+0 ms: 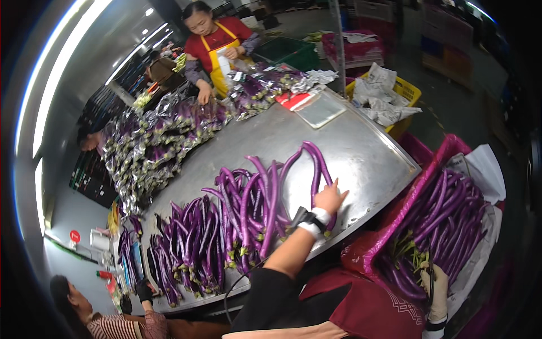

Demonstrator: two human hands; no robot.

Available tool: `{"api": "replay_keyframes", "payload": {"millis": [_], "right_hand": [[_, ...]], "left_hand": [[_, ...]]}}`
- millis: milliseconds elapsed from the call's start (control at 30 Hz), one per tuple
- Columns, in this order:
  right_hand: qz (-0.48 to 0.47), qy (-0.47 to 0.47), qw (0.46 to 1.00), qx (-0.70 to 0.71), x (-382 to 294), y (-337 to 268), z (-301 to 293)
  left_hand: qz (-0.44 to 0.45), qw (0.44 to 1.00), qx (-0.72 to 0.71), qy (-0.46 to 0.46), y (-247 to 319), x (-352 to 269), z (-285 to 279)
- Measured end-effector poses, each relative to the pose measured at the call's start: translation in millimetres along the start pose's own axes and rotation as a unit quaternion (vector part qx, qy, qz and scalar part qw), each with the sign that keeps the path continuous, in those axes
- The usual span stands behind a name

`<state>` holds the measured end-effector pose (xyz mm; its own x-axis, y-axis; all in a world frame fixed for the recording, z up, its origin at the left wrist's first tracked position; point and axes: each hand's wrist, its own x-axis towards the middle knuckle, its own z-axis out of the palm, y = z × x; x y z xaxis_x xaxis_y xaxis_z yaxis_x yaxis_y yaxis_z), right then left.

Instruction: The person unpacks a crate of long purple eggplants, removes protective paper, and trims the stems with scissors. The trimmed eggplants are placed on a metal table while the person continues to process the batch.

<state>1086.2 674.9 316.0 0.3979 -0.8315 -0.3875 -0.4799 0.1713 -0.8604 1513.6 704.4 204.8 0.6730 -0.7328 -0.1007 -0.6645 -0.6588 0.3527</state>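
Note:
My left hand [330,197], bare and with a black strap over a white cuff at the wrist, lies over two long purple eggplants [316,165] on the metal table [360,156]. Two of its fingers are spread, and no firm grip shows. Beside it, to the left, lies a heap of loose eggplants [250,203]. At the lower right, my right hand [436,282], in a pale glove, holds a slender dark tool [431,271] among the green stems of eggplants [457,220] in a crate lined with pink plastic [364,250]. The tool's exact kind is unclear.
Bagged eggplants [156,140] are piled along the far side, where a person in a yellow apron [216,46] handles them. Another person in stripes [114,324] works at lower left. A flat tray [322,111] and a yellow basket with paper [408,89] are at the upper right.

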Motion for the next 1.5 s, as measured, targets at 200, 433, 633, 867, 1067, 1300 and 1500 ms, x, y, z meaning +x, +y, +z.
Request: {"api": "replay_keyframes", "payload": {"millis": [200,433,633,867,1067,1300,1500], "right_hand": [[0.019,0.004,0.999,0.025,-2.0,3.5,-0.5],[-0.02,-0.001,0.999,0.046,0.9,6.4,3.9],[-0.084,-0.02,0.991,0.1,7.2,-23.4,25.0],[-0.109,-0.028,0.974,0.195,-7.8,-66.9,24.0],[-0.137,0.057,0.96,0.239,-16.4,-56.3,15.5],[-0.197,0.247,0.901,0.297,-37.5,-18.4,3.1],[-0.146,0.312,0.91,0.232,-95.6,8.2,-23.9]], "left_hand": [[-0.026,0.992,-0.099,0.07,-17.5,13.5,31.3],[0.015,0.806,-0.575,0.14,16.1,-22.3,-22.6],[0.025,0.479,-0.868,-0.128,68.5,-46.7,-69.2],[0.061,0.24,-0.897,-0.366,145.9,-56.8,-57.0],[-0.012,0.229,-0.839,-0.494,229.8,-104.7,-29.9],[0.069,0.282,-0.728,-0.622,291.5,-176.6,22.5],[0.232,0.424,-0.66,-0.575,330.9,-212.1,6.4]]}}
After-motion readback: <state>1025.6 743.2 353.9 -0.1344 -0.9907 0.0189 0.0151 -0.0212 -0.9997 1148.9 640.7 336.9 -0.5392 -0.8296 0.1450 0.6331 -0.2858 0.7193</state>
